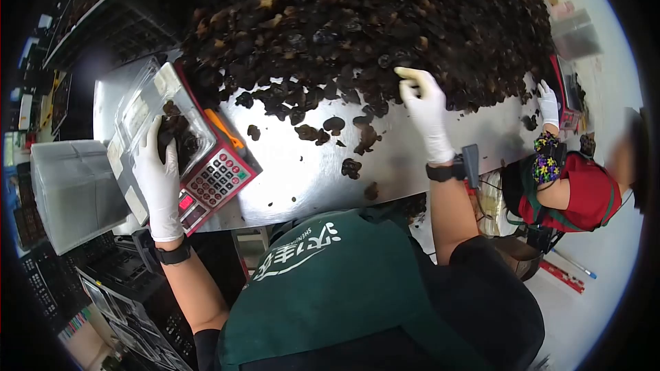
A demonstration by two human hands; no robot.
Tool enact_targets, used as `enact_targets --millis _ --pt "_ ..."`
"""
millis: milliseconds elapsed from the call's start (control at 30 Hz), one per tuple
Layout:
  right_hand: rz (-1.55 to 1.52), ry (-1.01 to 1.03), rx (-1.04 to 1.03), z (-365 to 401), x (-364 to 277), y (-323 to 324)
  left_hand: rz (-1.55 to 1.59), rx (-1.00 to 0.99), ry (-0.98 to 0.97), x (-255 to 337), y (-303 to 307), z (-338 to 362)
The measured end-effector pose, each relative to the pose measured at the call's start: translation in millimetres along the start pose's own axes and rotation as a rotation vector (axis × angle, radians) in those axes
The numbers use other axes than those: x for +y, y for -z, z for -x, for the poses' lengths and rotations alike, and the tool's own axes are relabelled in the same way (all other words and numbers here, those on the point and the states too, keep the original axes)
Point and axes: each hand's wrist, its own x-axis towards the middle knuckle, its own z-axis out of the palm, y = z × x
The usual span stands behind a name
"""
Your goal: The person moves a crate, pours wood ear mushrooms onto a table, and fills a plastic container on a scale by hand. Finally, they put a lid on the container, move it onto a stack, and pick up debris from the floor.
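Note:
My left hand (157, 182), in a white glove, rests over a clear plastic tray (199, 145) on a red electronic scale (218, 177). Its thumb and fingers are spread around dark, curled pieces that look like black fungus (182, 139); I see no firm grip. My right hand (425, 106), also white-gloved, hovers at the near edge of a large heap of black fungus (330, 34). Its fingers are bent but apart, with nothing visible between them. Loose pieces (333, 124) lie scattered on the shiny metal table (295, 172) between the hands.
Stacked clear trays (72, 189) stand left of the scale, and an orange-handled tool (225, 129) lies beside it. Black crates (127, 14) rise at upper left. A co-worker in red (584, 192) works at the right, one gloved hand (548, 104) near another scale (567, 89).

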Motion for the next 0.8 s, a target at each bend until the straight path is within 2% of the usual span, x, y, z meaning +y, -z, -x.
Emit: enact_targets --millis 33,100,167,233,267,300,367,433,467,567,600,633,800 --pt "0.066 0.035 -0.056 1 -6 -8 -0.062 0.028 -0.024 0 -3 -1" --pt "0.319 0.307 -0.046 -2 -11 -28 -0.102 0.030 -0.020 0 -7 -2" --pt "0.432 0.307 -0.150 -4 1 -45 -0.076 0.020 0.025 -1 -8 -1" --pt "0.388 0.218 -0.216 -10 5 -44 0.019 -0.005 0.105 -2 -7 0" --pt "0.367 0.179 -0.248 -14 3 -42 -0.055 0.089 0.062 1 -7 2" --pt "0.225 0.003 -0.260 -15 -1 -35 -0.129 0.182 0.020 6 -6 6" --pt "-0.066 0.009 -0.145 -12 1 -15 -0.185 0.298 -0.011 18 -3 16" --pt "-0.100 -0.001 -0.118 -4 4 10 -0.143 0.358 0.011 34 6 31" --pt "-0.143 -0.066 -0.133 3 7 19 -0.034 0.375 0.031 42 6 40" --pt "-0.340 -0.261 -0.247 24 28 33 0.007 0.335 0.024 60 -1 69" --pt "-0.066 -0.155 -0.263 29 29 38 -0.042 0.295 0.012 70 -2 75" --pt "-0.008 -0.079 -0.247 34 34 35 0.029 0.276 0.008 72 -9 80" --pt "0.119 -0.171 -0.254 38 20 19 0.072 0.181 0.027 88 -21 88"
